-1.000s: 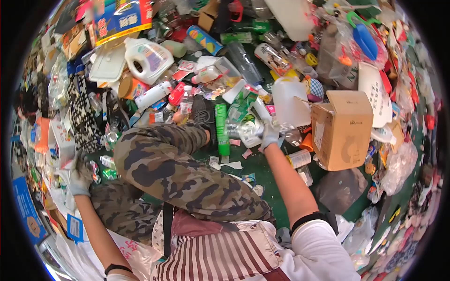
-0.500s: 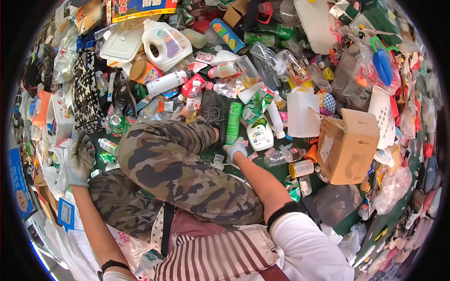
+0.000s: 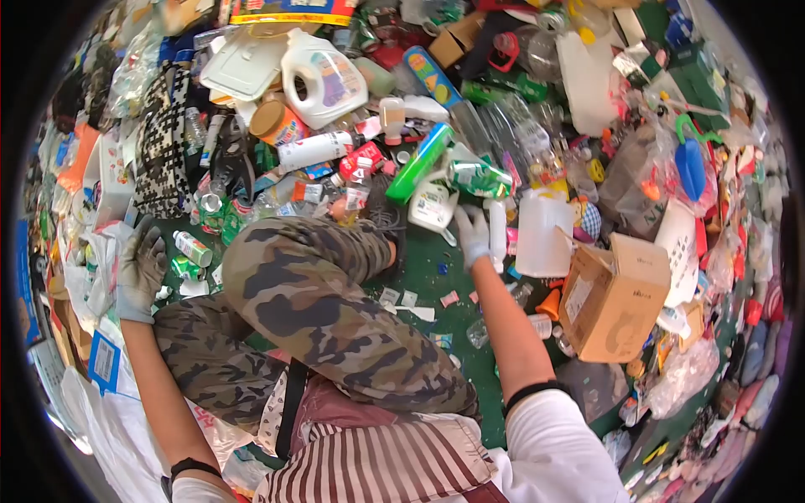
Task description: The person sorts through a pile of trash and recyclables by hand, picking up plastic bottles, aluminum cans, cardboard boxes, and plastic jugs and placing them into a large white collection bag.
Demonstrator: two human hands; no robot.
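My left hand (image 3: 141, 272), in a grey glove, is open beside my camouflage trouser leg, its fingers stretched out with nothing in them. A green can (image 3: 193, 249) lies just right of it, and a crumpled white plastic bag (image 3: 88, 251) hangs at its left. My right hand (image 3: 472, 232), also gloved, is over the green floor with its fingers pointing away from me and apart. Nothing shows in its grasp. Next to its fingertips are a white handled bottle (image 3: 433, 205) and a narrow white bottle (image 3: 497, 235). Beyond them lies a tilted green tube (image 3: 419, 162).
A cardboard box (image 3: 616, 298) and a translucent jug (image 3: 543, 235) stand to the right. Mixed bottles and packaging pile up beyond my feet, with a large white detergent jug (image 3: 323, 80). Paper scraps (image 3: 411, 300) lie on the green floor (image 3: 432, 268).
My right hand has moved away from me and to the right. The green tube and white handled bottle have shifted farther off and tilted, baring more floor. My left hand stays almost in place.
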